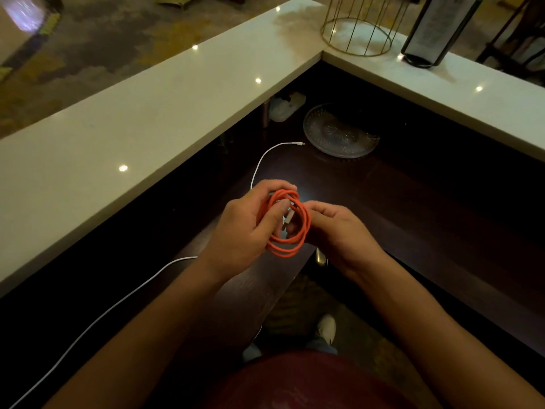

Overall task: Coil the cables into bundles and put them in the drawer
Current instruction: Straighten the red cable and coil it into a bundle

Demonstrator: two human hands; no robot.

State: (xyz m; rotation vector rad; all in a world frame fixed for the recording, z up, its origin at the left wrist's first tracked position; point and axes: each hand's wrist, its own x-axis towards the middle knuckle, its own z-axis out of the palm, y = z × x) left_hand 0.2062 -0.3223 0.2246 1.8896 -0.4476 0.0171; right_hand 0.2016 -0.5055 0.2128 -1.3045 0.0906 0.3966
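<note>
An orange cable (290, 245) is wound into a small round coil of several loops, held in the air above the dark wooden desk (413, 208). My left hand (244, 228) grips the coil's left side, thumb inside the loops near the plug end. My right hand (336, 228) pinches the coil's right side. A white cable (259, 163) lies loose on the desk, running from its plug near the glass plate, behind my left hand, down to the lower left. No drawer can be made out.
A raised white counter (147, 122) wraps the desk at the left and back. A glass plate (339, 134) and a white object (284, 107) sit under its ledge. A gold wire stand (356, 33) and a dark bottle (433, 31) stand on the counter.
</note>
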